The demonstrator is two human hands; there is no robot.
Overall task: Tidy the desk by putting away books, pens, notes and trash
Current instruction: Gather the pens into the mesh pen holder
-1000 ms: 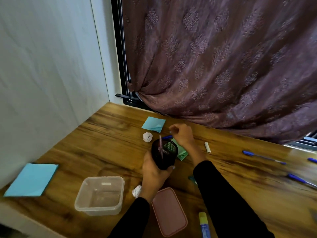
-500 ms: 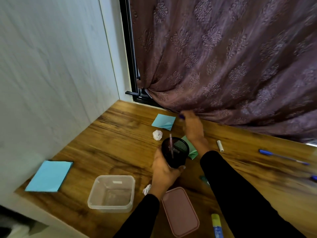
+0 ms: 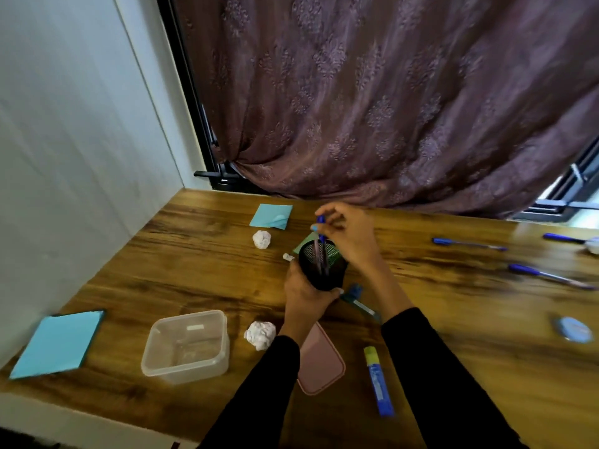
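Observation:
My left hand [image 3: 304,296] grips a black mesh pen cup [image 3: 322,265] held just above the wooden desk [image 3: 194,270]. Over its mouth, my right hand [image 3: 348,234] pinches a blue pen [image 3: 321,234] whose lower end dips into the cup beside another pen. Loose blue pens [image 3: 468,244] [image 3: 551,276] lie to the right. Two crumpled paper balls [image 3: 262,238] [image 3: 260,334] and blue sticky notes [image 3: 271,216] sit nearby. A green note [image 3: 304,243] shows partly behind the cup.
A clear plastic box [image 3: 186,346] stands front left with its pink lid [image 3: 319,359] beside my left forearm. A blue notepad [image 3: 58,343] lies at the left edge, a blue-and-yellow marker [image 3: 377,380] in front, a round blue item [image 3: 573,330] far right. A curtain [image 3: 389,92] hangs behind.
My right hand came back from the curtain's edge with a blue pen and now holds it over the cup, its tip inside. My left hand kept its grip on the cup.

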